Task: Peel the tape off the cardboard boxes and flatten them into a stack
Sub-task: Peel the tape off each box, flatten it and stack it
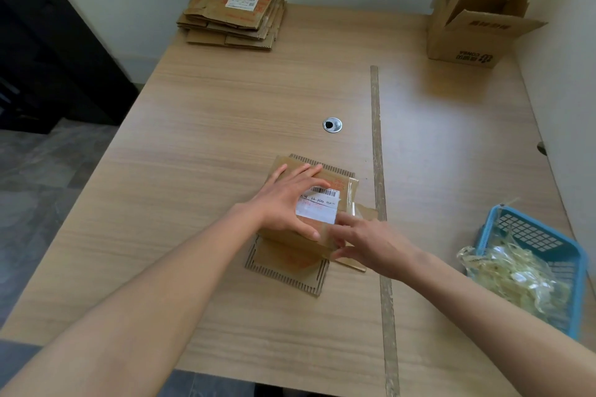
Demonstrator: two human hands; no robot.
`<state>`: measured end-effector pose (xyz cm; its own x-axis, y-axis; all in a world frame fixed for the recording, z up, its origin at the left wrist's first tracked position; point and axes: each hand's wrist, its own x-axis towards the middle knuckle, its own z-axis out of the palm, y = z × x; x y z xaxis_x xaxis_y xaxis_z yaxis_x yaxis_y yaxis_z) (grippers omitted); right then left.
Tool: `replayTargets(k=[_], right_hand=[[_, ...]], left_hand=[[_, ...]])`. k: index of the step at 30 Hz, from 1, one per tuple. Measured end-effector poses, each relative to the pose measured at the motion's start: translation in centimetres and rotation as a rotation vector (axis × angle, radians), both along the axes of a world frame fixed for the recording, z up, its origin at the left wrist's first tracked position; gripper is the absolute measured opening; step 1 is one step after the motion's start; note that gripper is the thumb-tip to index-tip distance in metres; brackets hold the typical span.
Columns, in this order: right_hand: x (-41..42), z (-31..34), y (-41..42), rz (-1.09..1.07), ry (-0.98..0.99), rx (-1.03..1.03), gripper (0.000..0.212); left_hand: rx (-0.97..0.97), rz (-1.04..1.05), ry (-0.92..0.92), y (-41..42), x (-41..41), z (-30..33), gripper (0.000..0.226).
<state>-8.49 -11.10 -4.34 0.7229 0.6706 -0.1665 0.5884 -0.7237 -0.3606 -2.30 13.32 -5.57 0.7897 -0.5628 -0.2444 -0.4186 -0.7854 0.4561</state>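
Flattened box (290,255) pressed on counter (225,106) by flat, spread left hand (287,203); tape (350,200) at right edge touched by right hand (371,245), fingers loosely extended, nothing gripped.

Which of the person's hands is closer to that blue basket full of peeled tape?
The right hand. It touches the near right corner of the small cardboard box, on the side facing the blue basket. The left hand lies spread over the box's top, farther from the basket.

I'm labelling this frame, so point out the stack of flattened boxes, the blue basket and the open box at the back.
stack of flattened boxes (233,14): head view, top sheet beside its white label.
blue basket (529,230): head view, bare mesh wall.
open box (464,42): head view, front wall.
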Motion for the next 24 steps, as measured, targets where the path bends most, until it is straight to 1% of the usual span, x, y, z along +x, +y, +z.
replayTargets(k=[2, 4, 6, 9, 10, 13, 14, 15, 17, 18, 20, 22, 24], right_hand=[[0.6, 0.3, -0.4, 0.043, 0.053, 0.037, 0.028], [1.4, 0.8, -0.9, 0.035, 0.156, 0.121, 0.03], [2.2, 1.4, -1.7, -0.058, 0.236, 0.203, 0.029], [3.0, 2.0, -3.5, -0.278, 0.338, 0.273, 0.03], [3.3, 2.2, -4.1, -0.368, 0.321, 0.309, 0.029], [4.3, 2.5, -5.3, -0.666, 0.076, 0.377, 0.026], [4.7, 2.6, -5.1, -0.708, 0.039, 0.392, 0.026], [4.9, 2.6, -4.7, -0.708, 0.044, 0.399, 0.03], [4.8, 2.0, -3.8, -0.624, 0.086, 0.368, 0.047], [4.6, 1.6, -3.5, -0.559, 0.099, 0.321, 0.055], [4.2, 1.0, -3.2, -0.459, 0.101, 0.179, 0.063], [3.9, 0.3, -3.6, -0.438, 0.063, 0.092, 0.059], [4.0, 0.0, -3.8, -0.422, 0.035, 0.085, 0.046]], left_hand=[[0.011, -0.005, 0.0, -0.1, 0.0, 0.0, 0.109], [0.025, -0.015, 0.012, -0.3, 0.1, 0.0, 0.111], [0.033, -0.051, 0.018, -0.1, 0.4, 0.0, 0.113], [0.032, -0.096, 0.029, 0.2, 0.6, 0.3, 0.114], [0.044, -0.107, 0.032, 0.1, 0.7, 0.4, 0.115], [0.119, -0.171, 0.057, -0.8, 1.3, 1.2, 0.121], [0.137, -0.179, 0.068, -1.2, 1.4, 1.6, 0.123], [0.14, -0.16, 0.079, -1.8, 1.3, 1.9, 0.123], [0.1, -0.033, 0.092, -3.4, 0.6, 2.0, 0.117], [0.083, 0.044, 0.073, -4.2, 0.0, 1.7, 0.116], [0.111, 0.122, -0.016, -5.4, -1.3, 0.5, 0.124], [0.157, 0.125, -0.112, -6.0, -2.3, -1.0, 0.129], [0.154, 0.129, -0.177, -6.0, -2.9, -1.8, 0.125]])
